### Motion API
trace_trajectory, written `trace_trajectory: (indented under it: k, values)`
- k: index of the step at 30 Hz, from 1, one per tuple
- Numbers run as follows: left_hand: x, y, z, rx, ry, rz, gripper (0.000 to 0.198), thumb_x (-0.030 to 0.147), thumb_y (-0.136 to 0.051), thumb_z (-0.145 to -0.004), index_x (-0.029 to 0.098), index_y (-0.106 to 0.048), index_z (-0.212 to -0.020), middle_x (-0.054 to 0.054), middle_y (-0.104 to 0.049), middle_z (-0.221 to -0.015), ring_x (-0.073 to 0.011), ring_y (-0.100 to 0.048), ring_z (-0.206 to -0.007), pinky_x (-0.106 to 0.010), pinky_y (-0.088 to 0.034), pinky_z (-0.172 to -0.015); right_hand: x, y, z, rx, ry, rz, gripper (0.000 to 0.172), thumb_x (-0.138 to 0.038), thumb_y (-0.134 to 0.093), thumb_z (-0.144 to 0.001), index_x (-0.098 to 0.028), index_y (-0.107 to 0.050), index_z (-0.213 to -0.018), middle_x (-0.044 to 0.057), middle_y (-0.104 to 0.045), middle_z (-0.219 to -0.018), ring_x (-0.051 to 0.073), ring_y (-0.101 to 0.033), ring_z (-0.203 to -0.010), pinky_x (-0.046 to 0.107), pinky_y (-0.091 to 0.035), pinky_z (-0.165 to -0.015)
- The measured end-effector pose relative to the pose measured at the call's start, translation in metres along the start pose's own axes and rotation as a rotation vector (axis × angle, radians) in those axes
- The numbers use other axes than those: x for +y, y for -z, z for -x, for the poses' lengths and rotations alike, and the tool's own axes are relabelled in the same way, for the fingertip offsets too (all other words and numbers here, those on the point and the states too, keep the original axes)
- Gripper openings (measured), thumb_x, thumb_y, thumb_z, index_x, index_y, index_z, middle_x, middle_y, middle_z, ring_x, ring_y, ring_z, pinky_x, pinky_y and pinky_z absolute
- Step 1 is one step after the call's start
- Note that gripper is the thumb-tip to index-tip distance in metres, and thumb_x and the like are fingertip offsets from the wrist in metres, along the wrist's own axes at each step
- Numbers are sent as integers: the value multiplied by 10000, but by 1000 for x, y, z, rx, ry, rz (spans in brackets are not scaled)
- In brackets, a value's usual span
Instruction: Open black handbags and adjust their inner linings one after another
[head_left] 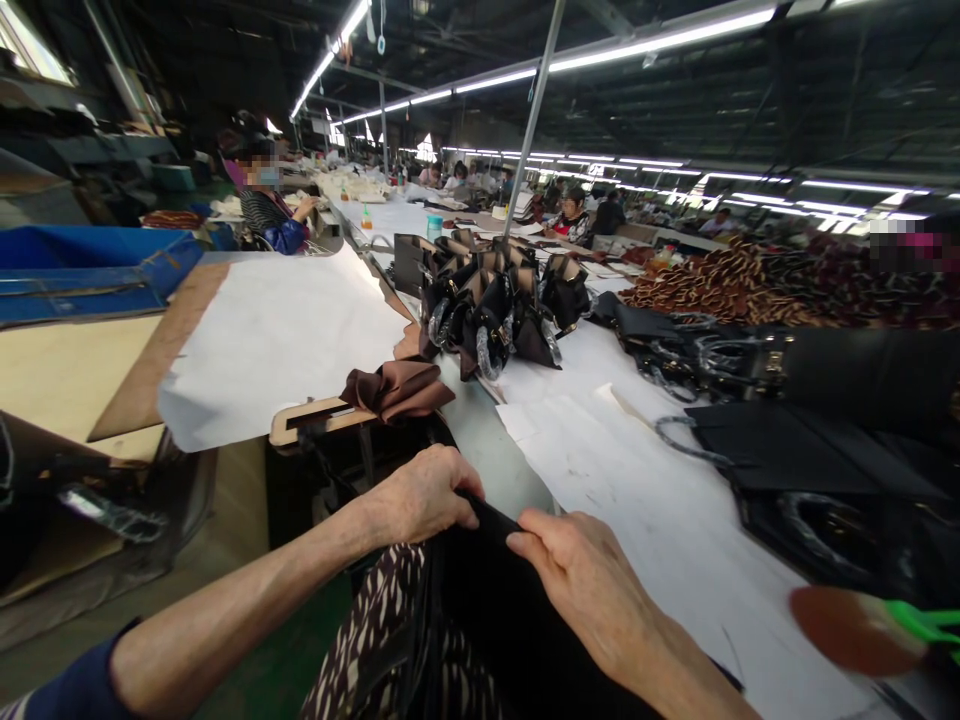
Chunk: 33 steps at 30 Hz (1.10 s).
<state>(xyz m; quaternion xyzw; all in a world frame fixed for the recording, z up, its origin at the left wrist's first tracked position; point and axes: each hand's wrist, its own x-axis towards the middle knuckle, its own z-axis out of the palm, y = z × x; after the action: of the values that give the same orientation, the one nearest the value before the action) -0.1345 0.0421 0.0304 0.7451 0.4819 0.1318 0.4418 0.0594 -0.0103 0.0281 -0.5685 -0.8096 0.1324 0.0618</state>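
Note:
Across my lap lies a black bag piece (491,600) with a thick folded edge; its full shape is hidden in shadow. My left hand (429,495) is closed on that edge, thumb and fingers pinching it. A short way to the right, my right hand (585,575) pinches the same edge, thumb on top. Just beyond my left hand, a brown lining cloth (401,390) is bunched over a light wooden slotted frame (304,420). White paper (570,480) covers the table beside my right hand.
Black handbags (487,300) with wrapped handles stand clustered ahead. More black bags (817,450) lie on the right, near a brown bottle with a green nozzle (862,630). A blue bin (82,265) is on the left. A person in striped sleeves (270,215) sits further back.

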Motion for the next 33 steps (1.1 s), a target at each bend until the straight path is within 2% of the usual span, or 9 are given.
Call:
trace_trajectory:
  k: [5,9,15,22,29,33]
  values:
    - [2,-1,-1,-8,99,67,178,176,-621,-574,167,-706,-730,30,-573,-583,-129,-477,-581,-207,-329,-520,-1,1,1,7,-19,8,254,-317,-436,-884,-232,-531,-664,-32,-526,-544,133,-453,-533,256,-249,-538]
    - [0,-6,-1,4,114,184,200,147,-621,-552,153,-690,-740,35,-579,-596,-133,-492,-599,-210,-345,-537,0,3,1,1,-10,-9,207,-321,-447,-881,-244,-563,-727,-33,-544,-547,133,-475,-537,246,-265,-537]
    - [-3,-9,-1,-68,155,325,288,215,-706,-513,154,-681,-794,31,-602,-645,-147,-509,-630,-212,-340,-533,1,9,-2,-24,-43,-26,287,-352,-433,-885,-228,-538,-648,-44,-472,-506,109,-372,-482,230,-245,-497]
    - [-2,-10,3,-45,76,324,194,294,-584,-691,137,-687,-743,37,-524,-570,-100,-411,-541,-210,-283,-501,6,9,0,10,-47,-43,285,-331,-452,-873,-222,-522,-619,-51,-387,-496,102,-316,-479,222,-236,-486]
    - [0,-13,4,-21,105,422,160,257,-594,-667,141,-688,-726,29,-575,-606,-109,-460,-570,-210,-326,-534,5,12,0,3,-49,-89,305,-342,-434,-875,-218,-517,-609,-51,-365,-498,98,-297,-473,220,-223,-470]
    - [2,-14,3,-26,101,466,147,233,-597,-653,132,-684,-716,26,-569,-588,-99,-445,-551,-206,-312,-513,4,15,2,-21,-32,-93,305,-317,-396,-890,-213,-498,-623,-51,-367,-498,96,-314,-471,221,-222,-474]
